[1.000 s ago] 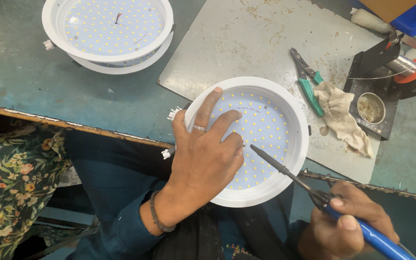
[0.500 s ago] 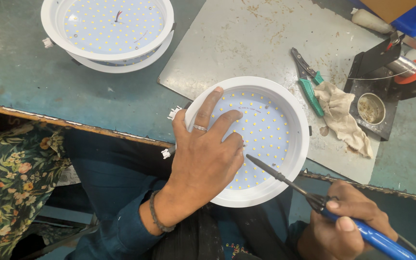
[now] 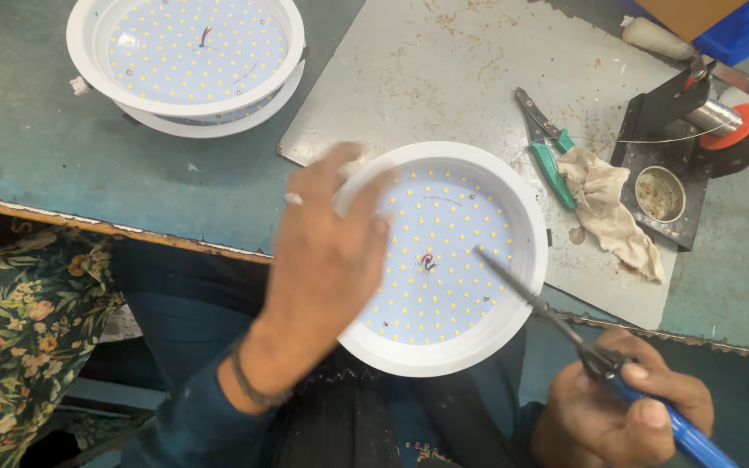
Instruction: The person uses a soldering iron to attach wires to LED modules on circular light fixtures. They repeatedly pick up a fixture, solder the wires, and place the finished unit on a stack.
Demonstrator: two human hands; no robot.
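A round white LED lamp lies at the near table edge, its board of small yellow LEDs facing up with short red and blue wires at the centre. My left hand, blurred by motion, lies over the lamp's left side, with its fingers curled on the upper left rim. My right hand is below the table edge. It grips a blue-handled soldering iron, whose tip hovers over the board just right of the wires.
Two more stacked lamps sit at the far left. A grey metal sheet lies under the work. To the right are green-handled pliers, a dirty rag, a black iron stand with a small tin. Floral cloth is lower left.
My left hand has slid off the LED board toward the lamp's left rim, uncovering the centre wires. The iron's tip has moved up over the board.
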